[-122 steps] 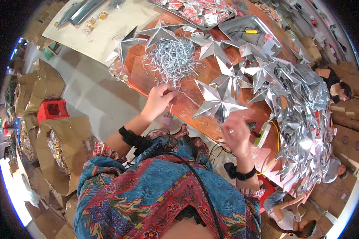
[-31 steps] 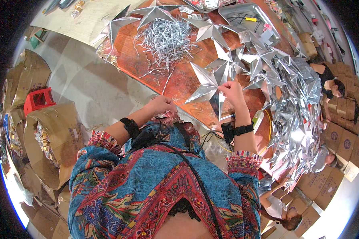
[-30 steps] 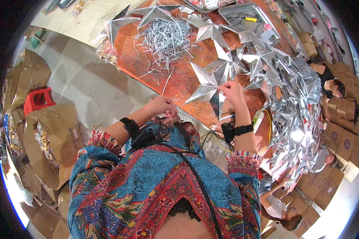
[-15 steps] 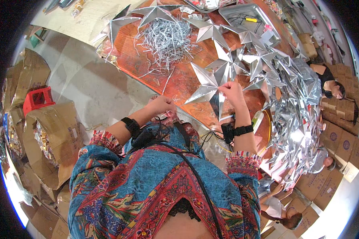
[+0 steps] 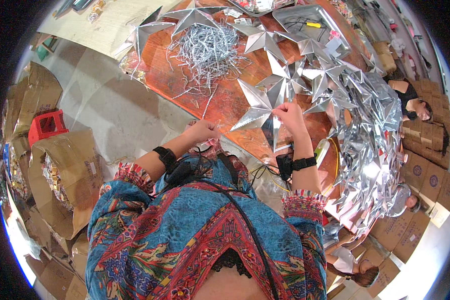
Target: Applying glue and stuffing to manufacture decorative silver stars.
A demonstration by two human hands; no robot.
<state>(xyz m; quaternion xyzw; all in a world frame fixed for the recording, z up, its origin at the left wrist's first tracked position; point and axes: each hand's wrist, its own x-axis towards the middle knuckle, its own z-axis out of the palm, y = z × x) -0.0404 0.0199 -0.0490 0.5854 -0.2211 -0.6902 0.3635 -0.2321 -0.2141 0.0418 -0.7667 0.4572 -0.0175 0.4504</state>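
Note:
A shiny silver five-pointed star (image 5: 257,106) lies at the near edge of the reddish wooden table, partly over the edge. My right hand (image 5: 289,115) is closed in a pinch at its middle, and a bright beaded line runs along one of its points. Near the front of my body, my left hand (image 5: 203,131) has its fingers closed. A thin silver beaded strand (image 5: 208,106) runs down to it from a tangled heap of the same trim (image 5: 210,47) on the table. What lies inside the left fingers is mostly hidden.
Many silver stars (image 5: 370,135) are heaped along the right side. Behind them stands a metal tray (image 5: 290,17) with a yellow-handled tool. To the left are an open cardboard box (image 5: 80,170) and a red plastic stool (image 5: 47,125). Other people sit at the far right.
Hardly anything differs. Both hands keep their closed grip in nearly the same places, and the view has shifted very slightly.

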